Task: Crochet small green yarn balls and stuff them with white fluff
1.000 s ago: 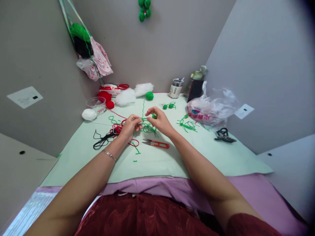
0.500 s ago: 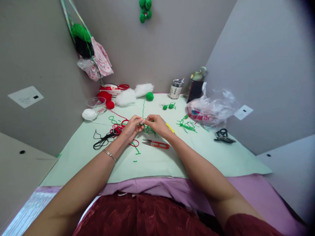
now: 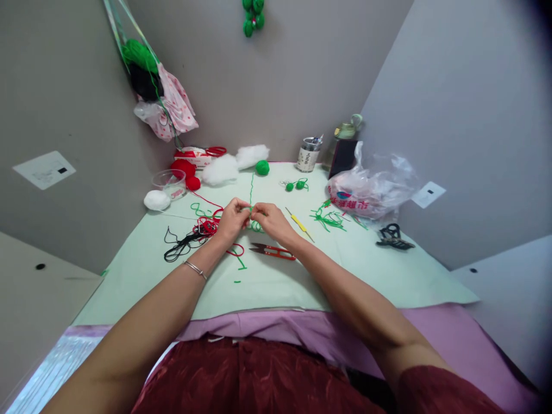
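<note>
My left hand (image 3: 234, 221) and my right hand (image 3: 272, 221) meet over the middle of the table, fingertips pinched on green yarn (image 3: 252, 190). A small piece between the fingers is mostly hidden. From it a strand runs back to a green yarn ball (image 3: 262, 167), and loose green loops (image 3: 256, 226) lie below my hands. Red yarn (image 3: 210, 223) and black yarn (image 3: 181, 244) are tangled beside my left hand. A yellow-handled crochet hook (image 3: 298, 223) lies to the right of my right hand. Nearer me, red thread snips (image 3: 272, 250) lie partly under my right wrist.
White stuffing (image 3: 219, 171), a clear tub (image 3: 169, 183), a white yarn ball (image 3: 156, 200) and red yarn balls (image 3: 193, 183) stand at the back left. At the right are green yarn scraps (image 3: 328, 219), a plastic bag (image 3: 368, 190), a black claw clip (image 3: 393, 237) and a pen can (image 3: 307, 155).
My right hand has shifted slightly, uncovering more of the crochet hook. Both hands have drawn their fingertips tighter together, and the whitish bit between them no longer shows.
</note>
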